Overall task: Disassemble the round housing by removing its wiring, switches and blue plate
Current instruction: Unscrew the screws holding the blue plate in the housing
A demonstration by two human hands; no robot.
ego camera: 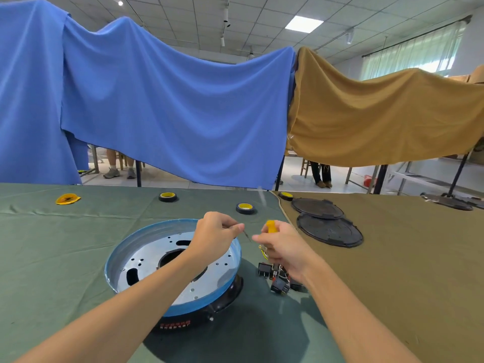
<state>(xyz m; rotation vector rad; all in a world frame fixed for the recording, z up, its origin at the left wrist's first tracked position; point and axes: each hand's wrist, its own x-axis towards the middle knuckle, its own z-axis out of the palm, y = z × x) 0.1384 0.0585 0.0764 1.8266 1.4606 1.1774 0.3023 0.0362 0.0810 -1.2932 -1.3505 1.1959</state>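
The round black housing (225,299) sits on the green cloth with the blue-rimmed metal plate (146,260) resting in it, tilted. My left hand (213,231) hovers over the plate's far right edge and pinches a thin metal shaft, seemingly the screwdriver's tip. My right hand (285,251) grips the yellow-handled screwdriver (271,226) just right of the plate. Below that hand lie the removed black switches with their wiring (277,277) on the cloth.
Two rolls of tape (167,197) (245,208) and a yellow piece (67,199) lie farther back on the green cloth. Two black round covers (328,230) rest on the brown cloth at right. Blue and brown sheets hang behind the table.
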